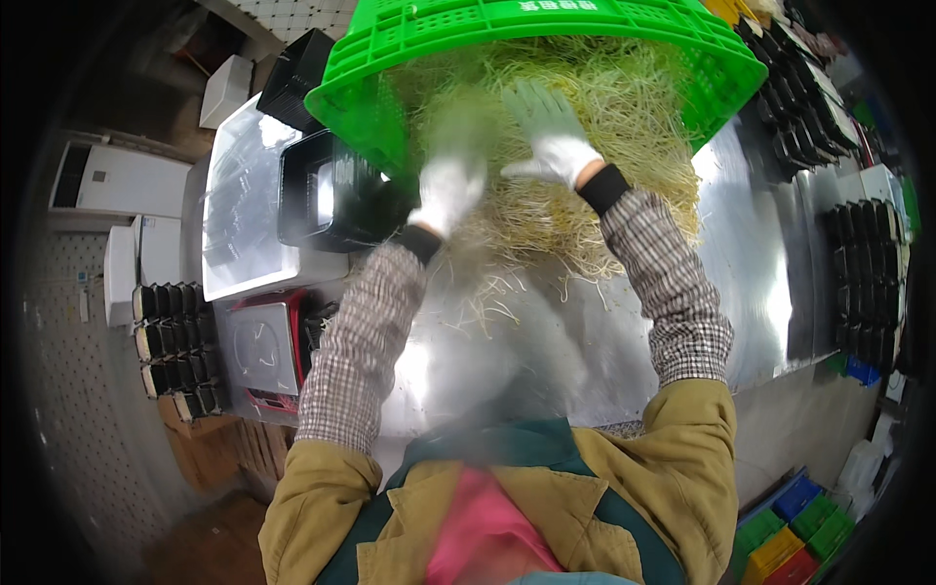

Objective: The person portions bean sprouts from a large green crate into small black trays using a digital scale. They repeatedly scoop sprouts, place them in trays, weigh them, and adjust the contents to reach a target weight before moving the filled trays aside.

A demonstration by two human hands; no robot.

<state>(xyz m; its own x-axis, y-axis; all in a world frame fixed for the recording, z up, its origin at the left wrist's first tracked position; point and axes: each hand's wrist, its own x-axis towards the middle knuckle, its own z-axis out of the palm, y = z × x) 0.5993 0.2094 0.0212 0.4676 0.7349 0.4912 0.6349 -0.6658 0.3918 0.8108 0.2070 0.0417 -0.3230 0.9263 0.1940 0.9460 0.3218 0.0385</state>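
A large green plastic crate [726, 70] lies tipped on its side at the far edge of the metal table [604, 336]. A thick heap of pale yellow-green bean sprouts [634, 127] fills its mouth and spills onto the table toward me. White gloves cover both hands. My right hand [551, 136] rests on the heap with its fingers stretched out and the thumb apart. At the left part of the heap is my left hand [450, 185]; motion smears its fingers, so their pose does not show. Loose sprouts [487, 302] lie scattered nearer to me.
Left of the heap, a black plastic container [331, 195] stands beside a white tub [229, 210], with more black containers [294, 83] behind. Closer in is a red-sided scale [265, 349]. Stacked black trays stand at left [180, 336] and right [866, 278]. Coloured bins [780, 551] sit lower right.
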